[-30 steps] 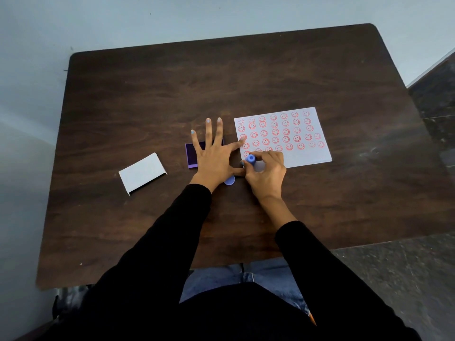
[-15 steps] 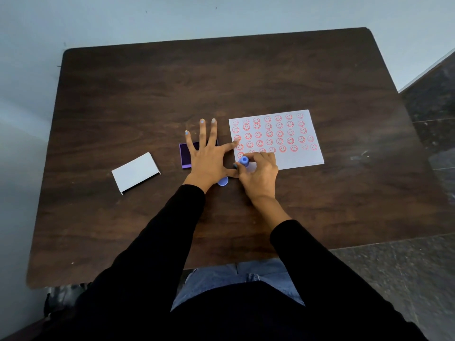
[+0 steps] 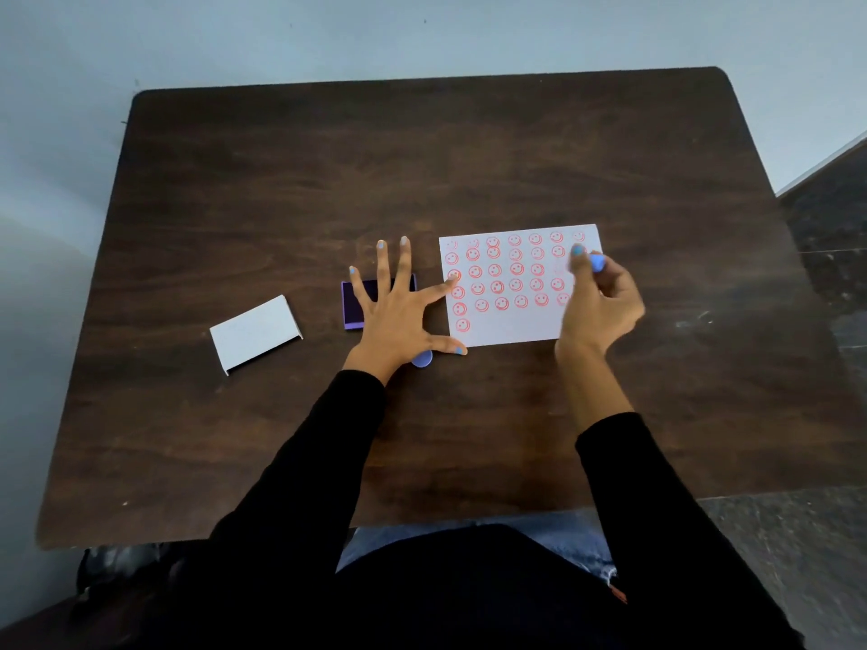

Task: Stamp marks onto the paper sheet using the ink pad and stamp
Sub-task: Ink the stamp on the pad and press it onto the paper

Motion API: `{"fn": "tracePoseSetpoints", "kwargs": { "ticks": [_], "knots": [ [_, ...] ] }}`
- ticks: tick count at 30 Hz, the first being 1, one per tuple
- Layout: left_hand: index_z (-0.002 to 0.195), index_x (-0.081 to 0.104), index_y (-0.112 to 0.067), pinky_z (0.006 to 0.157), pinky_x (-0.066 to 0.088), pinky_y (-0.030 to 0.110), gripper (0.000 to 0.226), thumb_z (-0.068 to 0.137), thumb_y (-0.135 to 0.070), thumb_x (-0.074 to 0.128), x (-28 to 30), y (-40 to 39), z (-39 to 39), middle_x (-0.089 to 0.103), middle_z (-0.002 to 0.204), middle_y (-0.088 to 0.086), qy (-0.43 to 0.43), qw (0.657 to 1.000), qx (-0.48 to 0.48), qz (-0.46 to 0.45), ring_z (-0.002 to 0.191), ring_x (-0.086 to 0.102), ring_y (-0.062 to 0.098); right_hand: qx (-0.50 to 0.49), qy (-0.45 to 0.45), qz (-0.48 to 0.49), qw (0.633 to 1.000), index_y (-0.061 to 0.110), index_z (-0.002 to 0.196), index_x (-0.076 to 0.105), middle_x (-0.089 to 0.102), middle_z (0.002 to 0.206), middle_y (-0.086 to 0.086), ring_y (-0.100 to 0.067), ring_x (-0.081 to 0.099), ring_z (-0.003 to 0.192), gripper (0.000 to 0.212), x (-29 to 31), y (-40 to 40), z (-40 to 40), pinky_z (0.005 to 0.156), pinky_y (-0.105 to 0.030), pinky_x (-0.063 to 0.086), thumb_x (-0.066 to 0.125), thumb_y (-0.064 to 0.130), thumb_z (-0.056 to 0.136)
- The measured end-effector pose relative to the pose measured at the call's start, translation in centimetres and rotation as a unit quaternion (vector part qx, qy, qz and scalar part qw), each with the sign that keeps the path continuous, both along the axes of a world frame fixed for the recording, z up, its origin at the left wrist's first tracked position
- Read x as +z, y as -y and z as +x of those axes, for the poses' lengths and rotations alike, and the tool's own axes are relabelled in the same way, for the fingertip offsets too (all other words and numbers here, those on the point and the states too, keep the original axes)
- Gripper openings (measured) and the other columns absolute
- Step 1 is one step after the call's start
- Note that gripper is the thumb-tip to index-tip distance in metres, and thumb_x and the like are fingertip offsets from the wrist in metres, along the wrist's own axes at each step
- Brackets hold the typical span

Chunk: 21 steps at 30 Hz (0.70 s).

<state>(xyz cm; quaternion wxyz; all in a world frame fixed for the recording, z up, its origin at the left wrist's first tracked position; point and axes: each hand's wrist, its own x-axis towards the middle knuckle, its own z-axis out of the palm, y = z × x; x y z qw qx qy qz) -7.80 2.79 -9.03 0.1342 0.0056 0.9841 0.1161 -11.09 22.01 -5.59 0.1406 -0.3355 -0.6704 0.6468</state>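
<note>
A white paper sheet point(image 3: 511, 328) lies on the dark wooden table point(image 3: 422, 171), covered with rows of red smiley marks. My right hand point(image 3: 600, 307) hovers over the sheet's right edge, fingers closed on a small blue stamp point(image 3: 597, 263). My left hand point(image 3: 399, 312) lies flat with fingers spread; its thumb and forefinger touch the sheet's left edge. Under its fingers sits the purple ink pad point(image 3: 353, 304), partly hidden. A small blue round cap point(image 3: 422, 358) peeks out below the left palm.
A white box lid point(image 3: 255, 333) lies to the left of the ink pad. The table's far half is bare wood. Grey wall lies beyond the table, dark floor point(image 3: 825, 255) to the right.
My right hand has carried the stamp from the sheet's lower left corner across to its right side. A new mark shows at the lower left. My left hand stays put.
</note>
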Motion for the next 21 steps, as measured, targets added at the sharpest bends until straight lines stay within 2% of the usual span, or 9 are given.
{"fn": "tracePoseSetpoints", "kwargs": {
  "ticks": [2,6,10,13,14,16,18,21],
  "knots": [
    [0.141,0.029,-0.044,0.103,-0.02,0.065,0.097,0.057,-0.074,0.066,0.0,-0.1,-0.1,-0.023,0.156,0.012,0.009,1.0,0.008,0.01,0.137,-0.033,0.038,-0.039,0.001,-0.021,0.999,0.011,0.087,0.07,0.072,0.084,-0.005,-0.018,0.069,0.079,0.022,0.1,-1.1,-0.7,0.071,-0.037,0.059,0.077,0.027,0.074],
    [0.141,0.03,-0.045,0.104,-0.021,0.063,0.097,0.056,-0.072,0.069,-0.1,-0.1,0.0,-0.025,0.156,0.01,0.017,0.999,0.026,0.039,0.136,-0.035,0.035,-0.071,0.0,-0.04,0.997,0.01,0.085,0.07,0.071,0.076,0.002,-0.008,0.067,0.071,0.022,-0.1,-2.4,-1.5,0.069,-0.034,0.057,0.076,0.028,0.074],
    [0.141,0.03,-0.045,0.105,-0.021,0.062,0.096,0.057,-0.071,0.069,0.2,-0.2,0.3,-0.024,0.156,0.008,0.008,0.998,0.044,0.052,0.137,-0.035,0.033,-0.076,0.006,-0.061,0.995,0.011,0.087,0.069,0.073,0.078,0.002,-0.015,0.07,0.078,0.025,-0.6,-3.2,-1.8,0.066,-0.032,0.055,0.076,0.032,0.075],
    [0.138,0.035,-0.045,0.105,-0.021,0.06,0.093,0.056,-0.073,0.068,1.0,0.2,1.2,-0.017,0.158,0.007,-0.039,0.995,0.065,0.057,0.14,-0.029,0.031,-0.086,-0.016,-0.048,0.995,0.008,0.087,0.071,0.072,0.075,0.004,-0.005,0.062,0.066,0.028,-0.6,-3.8,-2.1,0.067,-0.028,0.053,0.075,0.032,0.075],
    [0.133,0.043,-0.045,0.106,-0.021,0.059,0.088,0.054,-0.074,0.068,1.3,0.6,1.7,-0.01,0.159,0.007,-0.065,0.993,0.072,0.061,0.142,-0.025,0.03,-0.094,-0.023,-0.042,0.994,0.008,0.087,0.072,0.073,0.075,0.004,-0.004,0.061,0.066,0.028,-0.6,-4.2,-2.2,0.07,-0.028,0.054,0.075,0.033,0.074],
    [0.111,0.06,-0.042,0.107,-0.019,0.058,0.07,0.049,-0.074,0.069,1.7,1.5,3.2,0.006,0.16,0.006,-0.113,0.987,0.083,0.075,0.145,-0.017,0.029,-0.118,-0.036,-0.03,0.992,0.007,0.085,0.073,0.074,0.075,0.002,-0.007,0.065,0.071,0.028,-0.5,-5.2,-2.4,0.08,-0.033,0.055,0.076,0.033,0.074],
    [0.091,0.064,-0.039,0.109,-0.013,0.06,0.056,0.047,-0.072,0.071,1.7,2.2,5.0,0.018,0.157,0.004,-0.123,0.984,0.099,0.083,0.146,-0.01,0.027,-0.144,-0.051,-0.028,0.988,0.005,0.082,0.073,0.074,0.076,-0.001,-0.011,0.065,0.075,0.029,-0.5,-6.4,-2.5,0.087,-0.04,0.053,0.076,0.032,0.073],
    [0.084,0.064,-0.032,0.11,-0.007,0.059,0.049,0.049,-0.064,0.078,1.0,2.2,7.1,0.027,0.154,0.006,-0.118,0.983,0.118,0.079,0.147,-0.003,0.027,-0.168,-0.05,-0.037,0.984,0.006,0.08,0.073,0.074,0.079,-0.006,-0.012,0.061,0.076,0.029,-0.7,-7.6,-2.5,0.088,-0.041,0.053,0.075,0.034,0.072]
  ]
}}
